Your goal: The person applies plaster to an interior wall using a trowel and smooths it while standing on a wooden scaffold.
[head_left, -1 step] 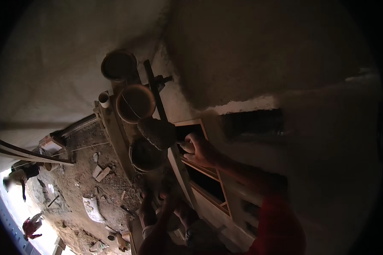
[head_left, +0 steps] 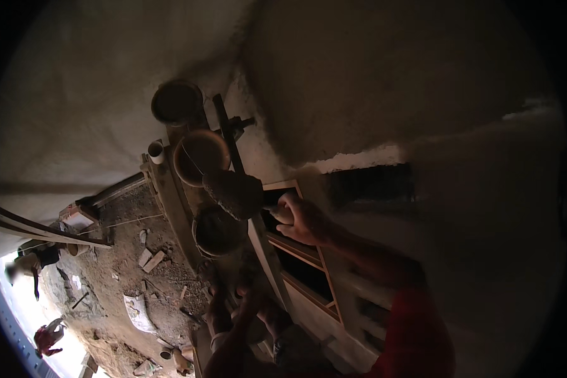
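My right hand point(head_left: 305, 222) is closed around the pale handle of a trowel point(head_left: 285, 216), held out in front of the wall. A thick lump of dark wet mortar point(head_left: 233, 194) covers the trowel's blade. Below it, beyond my feet, is a round pan point(head_left: 217, 230) with dark contents. Farther off, another pan point(head_left: 203, 156) with a thin wire or string across it stands beside a third pan point(head_left: 177, 103). My left hand point(head_left: 252, 297) hangs low by my legs, in shadow; its fingers cannot be made out.
I stand on a narrow plank platform point(head_left: 177, 208) high above rubble-strewn ground. A straight bar point(head_left: 228, 135) and a white cup-like container point(head_left: 156, 151) are near the pans. On the right, a wooden-framed opening point(head_left: 324, 277) breaks the plastered wall. Two people point(head_left: 48, 337) are far below left.
Hardly anything differs. The view has shifted slightly, and the trowel with its mortar sits a little higher against the pans; my right hand keeps its grip.
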The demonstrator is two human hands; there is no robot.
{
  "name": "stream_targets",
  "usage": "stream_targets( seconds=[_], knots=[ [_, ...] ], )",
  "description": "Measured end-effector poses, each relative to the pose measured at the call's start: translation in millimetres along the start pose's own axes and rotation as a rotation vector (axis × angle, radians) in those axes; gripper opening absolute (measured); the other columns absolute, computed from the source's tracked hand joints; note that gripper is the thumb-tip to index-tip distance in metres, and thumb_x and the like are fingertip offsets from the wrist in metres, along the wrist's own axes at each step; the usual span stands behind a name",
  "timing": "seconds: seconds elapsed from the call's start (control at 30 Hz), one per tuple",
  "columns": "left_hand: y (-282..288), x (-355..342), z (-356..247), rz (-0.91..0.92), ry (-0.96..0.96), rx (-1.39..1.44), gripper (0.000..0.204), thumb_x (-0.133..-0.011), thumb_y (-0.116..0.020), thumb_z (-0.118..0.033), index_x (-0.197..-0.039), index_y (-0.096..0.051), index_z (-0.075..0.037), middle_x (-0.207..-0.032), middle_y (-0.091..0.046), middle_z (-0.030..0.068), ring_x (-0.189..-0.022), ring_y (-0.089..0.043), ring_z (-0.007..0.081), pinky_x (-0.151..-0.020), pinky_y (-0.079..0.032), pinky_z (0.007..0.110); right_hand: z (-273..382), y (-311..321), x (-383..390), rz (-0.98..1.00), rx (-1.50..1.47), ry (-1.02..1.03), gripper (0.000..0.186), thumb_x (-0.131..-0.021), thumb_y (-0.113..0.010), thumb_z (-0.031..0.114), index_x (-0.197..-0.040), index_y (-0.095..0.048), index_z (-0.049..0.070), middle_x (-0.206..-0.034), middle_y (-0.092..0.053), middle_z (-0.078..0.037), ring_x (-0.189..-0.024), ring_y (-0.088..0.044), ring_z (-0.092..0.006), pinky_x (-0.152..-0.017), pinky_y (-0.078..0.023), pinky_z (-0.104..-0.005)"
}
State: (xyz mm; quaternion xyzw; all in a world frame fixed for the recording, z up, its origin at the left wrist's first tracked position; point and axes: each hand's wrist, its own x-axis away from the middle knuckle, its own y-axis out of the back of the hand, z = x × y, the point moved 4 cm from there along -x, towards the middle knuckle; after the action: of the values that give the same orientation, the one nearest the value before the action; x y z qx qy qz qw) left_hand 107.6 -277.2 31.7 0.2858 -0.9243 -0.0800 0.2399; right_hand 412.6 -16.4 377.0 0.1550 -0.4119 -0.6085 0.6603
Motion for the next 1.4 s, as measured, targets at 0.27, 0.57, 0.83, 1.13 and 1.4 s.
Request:
stream_targets(
  seconds=[0.27, 0.57, 0.83, 1.13, 1.4],
  knots=[
    [32.9, -36.9, -113.5, 0.031, -0.056, 0.098, 0.032, -0.087, -0.059, -0.021, -0.116, -0.062, -0.008, -0.112, -0.063, 0.012, -0.112, -0.056, 0.0319, -0.095, -0.044, 0.041, 133.2, 231.5, 73.9, -0.048, -0.083, 0.143, 0.048, -0.081, -0.069, 0.018, -0.123, -0.057, -0.001, -0.09, -0.066, -0.015, -0.081, -0.067, -0.0221, -0.068, -0.053, -0.0335],
    [87.0, -32.9, -128.0, -0.062, 0.208, 0.319, 0.03, -0.085, -0.065, -0.026, -0.109, -0.064, -0.007, -0.112, -0.062, 0.0153, -0.106, -0.06, 0.0359, -0.086, -0.05, 0.043, 92.7, 456.5, 124.7, -0.919, 0.151, -0.339, 0.029, -0.092, -0.06, 0.031, -0.107, -0.057, 0.007, -0.084, -0.058, -0.003, -0.068, -0.055, -0.0122, -0.059, -0.05, -0.0264],
    [80.6, -17.3, -118.0, -0.113, 0.163, 0.339, 0.023, -0.081, -0.061, -0.013, -0.102, -0.064, -0.005, -0.101, -0.062, 0.0173, -0.103, -0.059, 0.0347, -0.088, -0.048, 0.043, 73.0, 299.0, 122.1, -0.426, -0.278, -0.424, 0.065, -0.088, -0.064, 0.02, -0.144, -0.037, 0.002, -0.095, -0.064, -0.009, -0.067, -0.059, -0.0111, -0.056, -0.05, -0.0262],
    [32.0, 26.2, -96.1, -0.164, 0.198, 0.366, 0.02, -0.081, -0.065, -0.013, -0.098, -0.061, -0.004, -0.095, -0.058, 0.016, -0.091, -0.06, 0.0362, -0.077, -0.051, 0.042, -144.8, -195.3, 40.3, 0.03, 0.407, 0.136, 0.034, -0.08, -0.064, 0.016, -0.112, -0.059, 0.005, -0.083, -0.063, -0.019, -0.074, -0.063, -0.0361, -0.067, -0.053, -0.0459],
    [9.8, 22.3, -48.1, -0.148, 0.528, 0.858, 0.038, -0.091, -0.057, -0.025, -0.122, -0.052, -0.002, -0.104, -0.062, 0.0078, -0.098, -0.058, 0.0156, -0.083, -0.047, 0.03, -257.1, -338.1, -47.4, 0.006, 0.757, 0.168, 0.018, -0.086, -0.059, 0.014, -0.1, -0.06, 0.002, -0.084, -0.064, -0.018, -0.08, -0.065, -0.0343, -0.067, -0.054, -0.0436]
  ],
)
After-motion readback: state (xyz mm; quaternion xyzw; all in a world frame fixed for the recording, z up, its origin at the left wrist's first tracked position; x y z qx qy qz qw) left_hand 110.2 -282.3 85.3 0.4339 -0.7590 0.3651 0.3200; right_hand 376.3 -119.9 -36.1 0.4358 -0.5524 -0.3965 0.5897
